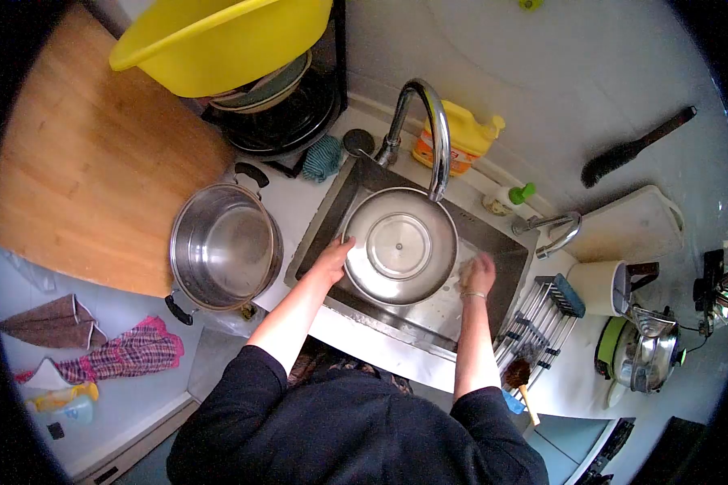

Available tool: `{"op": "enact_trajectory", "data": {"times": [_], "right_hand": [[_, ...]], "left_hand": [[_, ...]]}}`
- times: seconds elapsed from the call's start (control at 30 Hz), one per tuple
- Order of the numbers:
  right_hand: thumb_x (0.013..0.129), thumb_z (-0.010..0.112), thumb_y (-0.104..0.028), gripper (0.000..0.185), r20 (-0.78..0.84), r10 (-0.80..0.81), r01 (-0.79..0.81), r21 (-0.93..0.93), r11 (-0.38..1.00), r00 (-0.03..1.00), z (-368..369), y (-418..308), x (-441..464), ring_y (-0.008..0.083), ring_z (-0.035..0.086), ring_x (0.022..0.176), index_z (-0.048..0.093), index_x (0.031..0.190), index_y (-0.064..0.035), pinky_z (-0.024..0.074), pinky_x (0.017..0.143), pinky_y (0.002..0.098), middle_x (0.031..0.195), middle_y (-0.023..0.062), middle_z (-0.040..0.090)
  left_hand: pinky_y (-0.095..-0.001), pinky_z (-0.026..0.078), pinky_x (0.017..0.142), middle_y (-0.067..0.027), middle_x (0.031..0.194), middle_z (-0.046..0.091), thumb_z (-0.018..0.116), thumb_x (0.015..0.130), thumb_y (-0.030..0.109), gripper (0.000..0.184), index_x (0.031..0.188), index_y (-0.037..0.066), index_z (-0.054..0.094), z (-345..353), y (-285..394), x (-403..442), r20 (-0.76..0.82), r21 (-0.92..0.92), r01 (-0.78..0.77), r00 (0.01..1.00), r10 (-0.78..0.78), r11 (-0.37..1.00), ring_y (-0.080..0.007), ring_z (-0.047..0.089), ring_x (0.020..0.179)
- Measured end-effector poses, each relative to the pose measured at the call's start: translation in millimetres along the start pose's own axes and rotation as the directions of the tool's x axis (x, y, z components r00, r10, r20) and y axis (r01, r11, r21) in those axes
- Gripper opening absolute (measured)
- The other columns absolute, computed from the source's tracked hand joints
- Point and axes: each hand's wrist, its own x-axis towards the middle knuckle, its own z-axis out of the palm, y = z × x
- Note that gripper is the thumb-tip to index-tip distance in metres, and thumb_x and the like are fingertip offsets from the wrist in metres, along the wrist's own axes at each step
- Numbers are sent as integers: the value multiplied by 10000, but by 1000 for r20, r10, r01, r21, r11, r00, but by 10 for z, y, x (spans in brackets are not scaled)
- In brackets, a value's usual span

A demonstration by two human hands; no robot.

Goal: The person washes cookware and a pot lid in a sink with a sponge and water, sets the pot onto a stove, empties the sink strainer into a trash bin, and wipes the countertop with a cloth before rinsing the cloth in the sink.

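A round stainless-steel pot lid (400, 279) is held tilted over the sink (315, 234), below the curved faucet (438, 121). Its face shows concentric rings and a small dot at the centre. My left hand (332, 260) grips the lid's left rim, thumb on the near face and the other fingers hidden behind. To the right of the lid, my right hand (479, 275) is over the sink basin, apart from the lid. Its fingers are curled and slightly blurred; what they hold, if anything, I cannot make out.
A large steel pot (226, 246) stands left of the sink, near a wooden board (97, 162). Behind are a yellow basin (226, 48), a teal cloth (322, 158) and a yellow jug (459, 137). At right are a dish rack (534, 323) and a second spout (562, 230).
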Motion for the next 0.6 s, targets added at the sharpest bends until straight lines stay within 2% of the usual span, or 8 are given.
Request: {"op": "enact_trajectory", "data": {"times": [0.03, 0.17, 0.2, 0.27, 0.37, 0.43, 0.47, 0.6], "right_hand": [[805, 543, -169, 300, -106, -196, 198, 3, 980, 975, 46, -188, 15, 169, 554, 900, 550, 1051, 2, 440, 778, 298, 1035, 83, 584], [795, 545, -114, 239, 364, -522, 634, -364, 682, 771, 1277, -1233, -378, 144, 563, 739, 551, 1008, -8, 457, 680, 275, 862, 71, 594], [779, 545, -112, 288, 480, -424, 583, -251, 773, 768, 1623, -1322, -433, 195, 554, 880, 539, 1045, -3, 419, 809, 298, 991, 105, 578], [742, 547, -78, 439, 622, -637, 889, -277, 365, 455, 2163, -1505, -503, 333, 486, 1032, 457, 1170, -40, 393, 881, 359, 1183, 178, 458], [743, 544, -79, 519, 643, -558, 850, -363, 381, 525, 2698, -1546, -421, 344, 448, 1076, 380, 1235, -66, 394, 889, 375, 1245, 172, 395], [737, 544, -77, 551, 739, -275, 779, -515, 358, 615, 2861, -1559, -419, 343, 441, 1084, 348, 1252, -73, 402, 880, 386, 1245, 170, 388], [733, 546, -77, 508, 714, -432, 834, -473, 284, 551, 2910, -1368, -344, 336, 474, 1045, 387, 1216, -76, 423, 851, 386, 1221, 159, 408], [722, 561, -82, 435, 738, -289, 785, -512, 349, 610, 2775, -1399, -490, 336, 509, 978, 436, 1138, -76, 445, 797, 393, 1162, 144, 440]], "left_hand": [[-413, 444, 847, -132, 1093, 528, 503, 862, 163, 325, 1152, 34, 438, -25, -23, 27, -26, -22, 2, 1000, -2, 1000, -253, 540, 964], [-455, 423, 865, -156, 1112, 518, 498, 870, 209, 351, 1158, 21, 427, 61, -65, -14, -110, -100, 39, 993, -50, 994, -275, 534, 977], [-470, 408, 875, -152, 1092, 534, 505, 867, 234, 347, 1133, 18, 452, 219, 1, -156, -194, -85, 1, 981, -18, 996, -276, 528, 992], [-461, 402, 884, -155, 1110, 520, 515, 860, 243, 360, 1138, 25, 445, 149, -119, -73, -118, -148, 20, 992, -37, 989, -273, 510, 1021], [-452, 392, 895, -142, 1169, 478, 480, 878, 252, 385, 1192, 42, 402, 182, -107, -59, -86, -109, 30, 995, -39, 994, -275, 485, 1050], [-443, 387, 898, -138, 1216, 444, 444, 897, 263, 408, 1235, 49, 366, 203, -71, -93, -125, -64, 32, 991, -40, 997, -276, 465, 1073], [-453, 385, 896, -135, 1222, 437, 441, 897, 271, 409, 1239, 63, 361, 208, -56, -106, -125, -69, 48, 991, -57, 996, -277, 457, 1085], [-468, 382, 894, -128, 1231, 430, 442, 895, 289, 415, 1244, 83, 352, 213, -64, -78, -111, -115, 119, 985, -132, 986, -277, 440, 1110]]}}
